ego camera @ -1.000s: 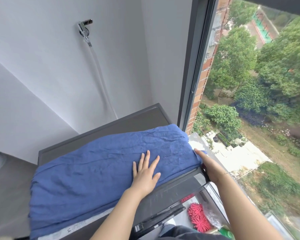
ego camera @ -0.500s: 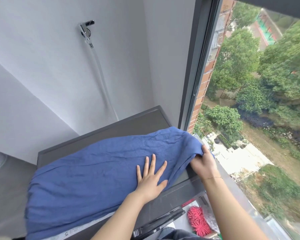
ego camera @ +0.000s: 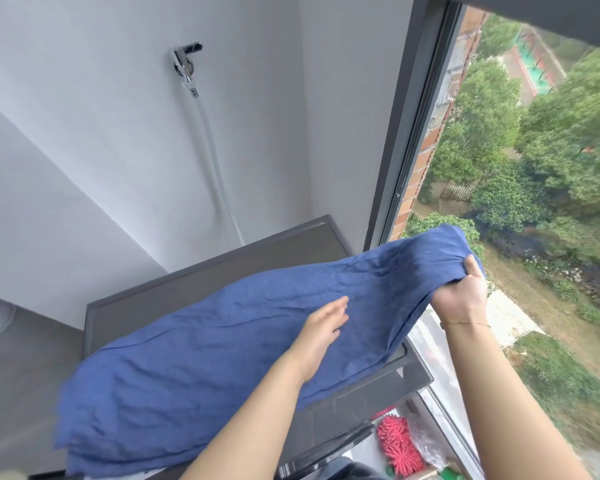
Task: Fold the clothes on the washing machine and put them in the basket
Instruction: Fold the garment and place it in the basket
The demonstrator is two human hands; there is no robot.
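A wrinkled blue garment (ego camera: 194,355) lies across the dark grey top of the washing machine (ego camera: 194,289). My right hand (ego camera: 459,296) grips the garment's right end and holds it raised above the machine's right edge, in front of the window. My left hand (ego camera: 321,336) hovers over the middle of the cloth with its fingers straight and loose, holding nothing. The left part of the garment still lies flat on the machine. No basket is in view.
A window (ego camera: 499,168) with a dark frame runs along the right side, close to the machine. A tap (ego camera: 186,60) with a white hose hangs on the wall behind. A red bristly item (ego camera: 397,445) and plastic wrap lie low between machine and window.
My right hand has gathered the garment's right end and lifted it up and to the right. My left hand, which pressed flat on the cloth, has lifted off it.
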